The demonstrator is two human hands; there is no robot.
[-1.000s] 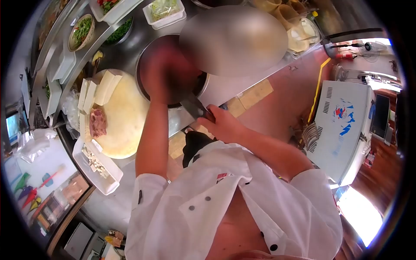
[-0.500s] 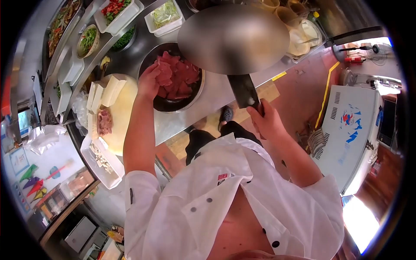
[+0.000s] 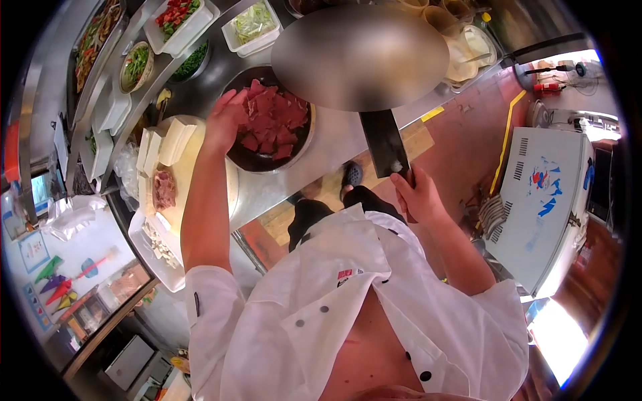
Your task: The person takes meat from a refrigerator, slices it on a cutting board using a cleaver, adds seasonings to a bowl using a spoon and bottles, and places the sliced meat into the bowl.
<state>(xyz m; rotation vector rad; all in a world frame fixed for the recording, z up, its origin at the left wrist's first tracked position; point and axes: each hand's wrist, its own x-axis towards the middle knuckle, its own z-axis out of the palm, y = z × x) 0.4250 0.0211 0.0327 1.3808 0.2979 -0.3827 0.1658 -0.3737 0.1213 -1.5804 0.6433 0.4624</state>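
My left hand (image 3: 226,121) is at the left rim of a dark round bowl (image 3: 267,164), its fingers stretched out beside the raw meat slices (image 3: 271,120) heaped inside. Nothing shows in that hand. In my right hand (image 3: 421,194) is the handle of a cleaver (image 3: 383,144), held out past the counter's front edge. Its broad dark blade points up and away, and a blurred patch hides its far end. A small pale bit sticks to the blade near the handle. Left of the bowl, a round cutting board (image 3: 184,190) carries a raw meat chunk (image 3: 164,190) and white blocks (image 3: 178,140).
A white tray of chopped white pieces (image 3: 152,257) sits beside the board. Containers of red and green chopped vegetables (image 3: 175,19) and pale green shreds (image 3: 253,25) line the back. A large blurred oval covers the top middle. A white appliance (image 3: 535,194) stands right.
My left hand has moved left, off the meat slices to the bowl's rim. The cleaver and my right hand have shifted slightly right and toward me.
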